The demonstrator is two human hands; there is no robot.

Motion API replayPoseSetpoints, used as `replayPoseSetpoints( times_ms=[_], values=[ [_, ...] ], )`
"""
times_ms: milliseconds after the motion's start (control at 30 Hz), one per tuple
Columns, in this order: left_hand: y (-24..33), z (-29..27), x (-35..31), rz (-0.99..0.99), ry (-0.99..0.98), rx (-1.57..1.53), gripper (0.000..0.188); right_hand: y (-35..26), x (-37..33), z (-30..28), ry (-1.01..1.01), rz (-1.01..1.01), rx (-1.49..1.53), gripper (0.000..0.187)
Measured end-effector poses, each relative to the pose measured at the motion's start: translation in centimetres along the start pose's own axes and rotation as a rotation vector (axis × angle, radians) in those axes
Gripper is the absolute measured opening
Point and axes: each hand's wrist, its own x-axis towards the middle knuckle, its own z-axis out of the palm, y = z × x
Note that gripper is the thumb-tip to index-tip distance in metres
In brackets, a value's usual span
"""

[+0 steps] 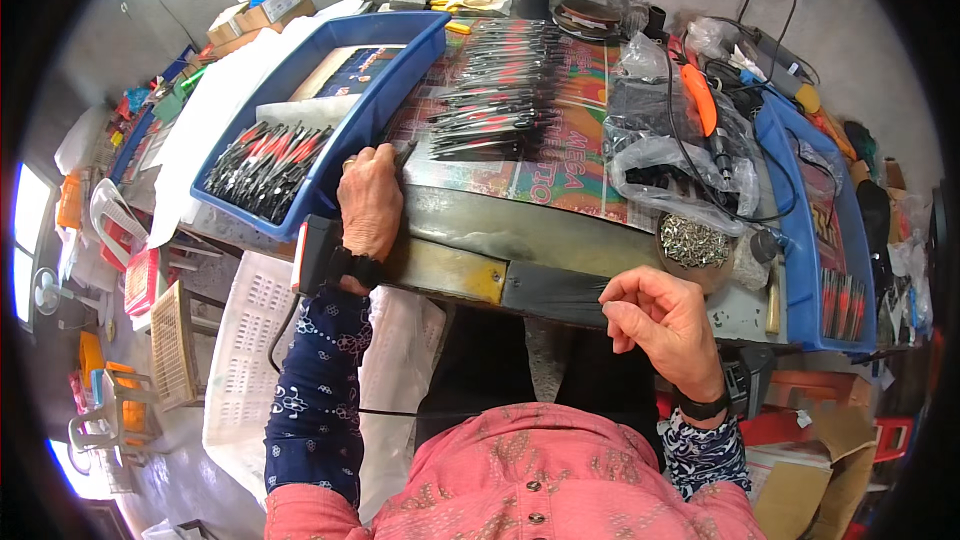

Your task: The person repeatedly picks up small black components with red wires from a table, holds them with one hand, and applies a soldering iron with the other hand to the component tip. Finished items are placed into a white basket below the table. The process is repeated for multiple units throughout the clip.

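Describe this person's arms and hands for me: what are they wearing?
The left hand and right hand are gloveless, each with a black wristband. The left forearm sleeve is navy with a white floral print; the right forearm sleeve is dark with white swirls. Pink shirt sleeves show higher up.

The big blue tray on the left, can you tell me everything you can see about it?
The blue tray is long, with raised walls, and looks like plastic. It lies flat and slanted on the bench, its near end further left. That end holds a jumbled pile of slim black, red and silvery pieces; behind them are a whitish sheet and a printed surface. The left hand is beside its right wall; whether they touch is unclear.
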Motion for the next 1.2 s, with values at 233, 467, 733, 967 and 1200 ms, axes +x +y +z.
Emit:
replayPoseSetpoints(
  times_ms=[233,467,733,967,1200],
  values=[
    [0.2,0.0,-0.3,-0.036,-0.015,0.02,0.007,0.4,-0.1,0.3,-0.024,-0.009,0.007,0.013],
    [4.4,-5.2,-2.1,-0.131,0.003,-0.52,0.012,0.0,0.5,2.0,-0.064,-0.036,0.016,0.009],
    [13.5,-10.6,-9.5,-0.357,-0.416,-1.151,0.012,0.8,2.1,4.7,0.012,-0.049,0.303,0.017],
    [14.3,-10.4,-11.1,-0.462,-0.428,-1.309,0.012,1.2,1.8,4.7,0.007,-0.013,0.363,0.015],
    [14.6,-10.5,-11.7,-0.46,-0.426,-1.452,0.013,1.5,1.7,4.8,0.004,-0.086,0.419,0.009]
  ],
)
